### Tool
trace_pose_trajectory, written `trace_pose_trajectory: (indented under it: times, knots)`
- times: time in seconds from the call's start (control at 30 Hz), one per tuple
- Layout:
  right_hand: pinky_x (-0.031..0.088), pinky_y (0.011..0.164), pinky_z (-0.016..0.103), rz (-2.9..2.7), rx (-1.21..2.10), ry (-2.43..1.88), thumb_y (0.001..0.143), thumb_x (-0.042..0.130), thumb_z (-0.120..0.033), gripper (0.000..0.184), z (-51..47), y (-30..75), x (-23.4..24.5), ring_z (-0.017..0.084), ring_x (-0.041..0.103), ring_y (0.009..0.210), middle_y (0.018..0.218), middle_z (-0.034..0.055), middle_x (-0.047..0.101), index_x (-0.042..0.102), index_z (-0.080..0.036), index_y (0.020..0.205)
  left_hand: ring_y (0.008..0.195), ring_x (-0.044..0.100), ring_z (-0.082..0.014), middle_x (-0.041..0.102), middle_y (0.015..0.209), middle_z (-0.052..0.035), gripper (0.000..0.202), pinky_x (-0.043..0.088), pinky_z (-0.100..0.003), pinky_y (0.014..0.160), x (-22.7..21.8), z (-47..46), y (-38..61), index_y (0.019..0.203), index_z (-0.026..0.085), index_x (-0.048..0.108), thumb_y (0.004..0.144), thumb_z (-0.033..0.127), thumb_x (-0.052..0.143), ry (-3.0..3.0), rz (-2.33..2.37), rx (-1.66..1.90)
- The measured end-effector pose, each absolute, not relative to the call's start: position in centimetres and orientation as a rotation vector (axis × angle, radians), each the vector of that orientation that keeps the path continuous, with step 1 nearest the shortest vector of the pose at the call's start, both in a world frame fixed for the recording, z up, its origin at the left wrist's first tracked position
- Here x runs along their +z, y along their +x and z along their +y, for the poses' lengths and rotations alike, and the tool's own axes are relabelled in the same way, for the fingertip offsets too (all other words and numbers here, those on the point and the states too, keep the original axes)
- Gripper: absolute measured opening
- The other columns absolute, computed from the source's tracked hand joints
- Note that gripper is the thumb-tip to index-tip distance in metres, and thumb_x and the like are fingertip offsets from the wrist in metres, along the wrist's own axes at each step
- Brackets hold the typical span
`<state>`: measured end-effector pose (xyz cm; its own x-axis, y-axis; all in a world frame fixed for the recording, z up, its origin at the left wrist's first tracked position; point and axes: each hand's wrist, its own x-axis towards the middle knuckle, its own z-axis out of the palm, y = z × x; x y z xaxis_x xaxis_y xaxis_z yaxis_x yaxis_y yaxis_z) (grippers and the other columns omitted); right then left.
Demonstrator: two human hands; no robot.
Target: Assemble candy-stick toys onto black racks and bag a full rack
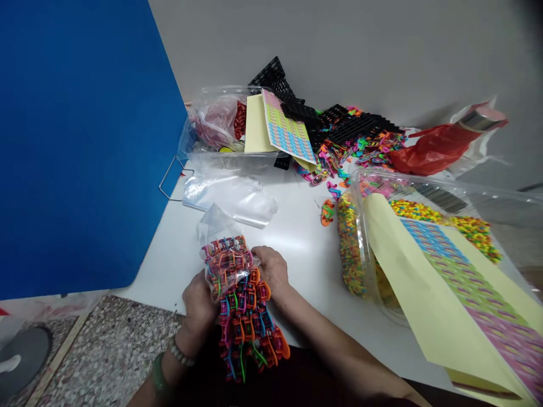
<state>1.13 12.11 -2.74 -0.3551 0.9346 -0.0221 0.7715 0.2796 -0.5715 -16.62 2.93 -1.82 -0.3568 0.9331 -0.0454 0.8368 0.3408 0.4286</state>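
My left hand [199, 305] and my right hand [271, 268] hold a transparent plastic bag [223, 268] packed with orange, pink, blue and green plastic pieces. The left hand grips the bag's lower part from the near side. The right hand presses against its other side, fingers curled over the plastic. A bundle of the same moulded pieces [250, 333] hangs below the bag, partly hidden by my left hand. Its link to the bag's contents cannot be made out. A flat transparent bag [229, 198] lies on the white table [305, 249] just beyond my hands.
A blue partition board [85, 141] stands at the left. Toward the back are a transparent tub [224, 158], a pastel sticker sheet [288, 127], black plastic runners [343, 127], loose coloured pieces [343, 152] and a red bag [432, 150]. A transparent tub of pieces [350, 254] sits at the right.
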Motion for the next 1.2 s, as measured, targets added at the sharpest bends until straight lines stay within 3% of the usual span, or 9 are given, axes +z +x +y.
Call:
trace_pose_trajectory:
  times: [0.13, 0.33, 0.53, 0.7, 0.87, 1.07, 1.2]
  knots:
    - [0.035, 0.069, 0.029, -2.468, 0.631, -1.572, 0.084, 0.054, -0.020, 0.011, 11.3, 1.4, -2.4, 0.020, 0.057, 0.079, 0.082, 0.0053, 0.067, 0.065, -0.019, 0.087, 0.074, 0.065, -0.0258, 0.072, 0.082, -0.0111, 0.020, 0.041, -0.030, 0.060, -0.6, 3.5, -16.1, 0.082, 0.018, 0.067, 0.078, 0.034, 0.054, 1.528, 2.318, 0.285]
    - [0.037, 0.067, 0.026, -2.478, 0.741, -1.462, 0.085, 0.056, -0.023, 0.009, 8.5, 2.6, -2.2, 0.018, 0.060, 0.076, 0.080, 0.0041, 0.068, 0.064, -0.019, 0.083, 0.077, 0.067, -0.0260, 0.075, 0.085, -0.0074, 0.027, 0.048, -0.032, 0.065, -0.9, 0.8, -15.9, 0.089, 0.022, 0.069, 0.082, 0.038, 0.048, 1.380, 2.111, 0.561]
    - [0.038, 0.064, 0.025, -2.543, 0.818, -1.453, 0.087, 0.053, -0.023, 0.014, 7.2, 3.4, -1.0, 0.019, 0.061, 0.075, 0.082, 0.0037, 0.070, 0.066, -0.022, 0.089, 0.079, 0.068, -0.0267, 0.075, 0.087, -0.0090, 0.044, 0.052, -0.035, 0.070, -0.6, -1.3, -15.4, 0.090, 0.018, 0.068, 0.088, 0.047, 0.035, 1.218, 1.907, 0.685]
    - [0.036, 0.060, 0.025, -2.596, 0.894, -1.529, 0.084, 0.053, -0.023, 0.013, 5.6, 4.3, -0.3, 0.018, 0.059, 0.069, 0.079, 0.0037, 0.070, 0.065, -0.022, 0.081, 0.076, 0.067, -0.0273, 0.074, 0.081, -0.0096, 0.034, 0.050, -0.035, 0.069, -0.1, -2.4, -14.8, 0.078, 0.017, 0.069, 0.083, 0.043, 0.047, 1.189, 1.935, 0.472]
    - [0.032, 0.054, 0.025, -2.519, 1.003, -1.497, 0.084, 0.049, -0.020, 0.017, 3.8, 5.8, -1.0, 0.015, 0.053, 0.057, 0.065, -0.0001, 0.064, 0.062, -0.023, 0.074, 0.074, 0.066, -0.0213, 0.074, 0.078, -0.0047, 0.027, 0.046, -0.028, 0.065, 0.2, -3.8, -14.5, 0.081, 0.021, 0.068, 0.088, 0.036, 0.046, 1.313, 1.767, 0.455]
    - [0.037, 0.058, 0.024, -2.327, 0.695, -1.273, 0.089, 0.046, -0.025, 0.020, 4.5, 5.9, -1.7, 0.015, 0.055, 0.066, 0.071, 0.0018, 0.063, 0.061, -0.021, 0.077, 0.072, 0.063, -0.0218, 0.069, 0.074, -0.0068, 0.023, 0.039, -0.030, 0.062, 1.3, -3.6, -14.8, 0.080, 0.020, 0.064, 0.090, 0.026, 0.045, 1.689, 2.202, 0.206]
    - [0.041, 0.063, 0.024, -2.148, 0.572, -1.120, 0.092, 0.044, -0.024, 0.017, 6.4, 4.3, -1.0, 0.014, 0.056, 0.070, 0.078, 0.0017, 0.063, 0.060, -0.020, 0.087, 0.070, 0.063, -0.0185, 0.068, 0.073, -0.0035, 0.018, 0.041, -0.029, 0.063, 2.3, -1.7, -15.3, 0.087, 0.019, 0.063, 0.093, 0.023, 0.046, 2.003, 2.461, 0.600]
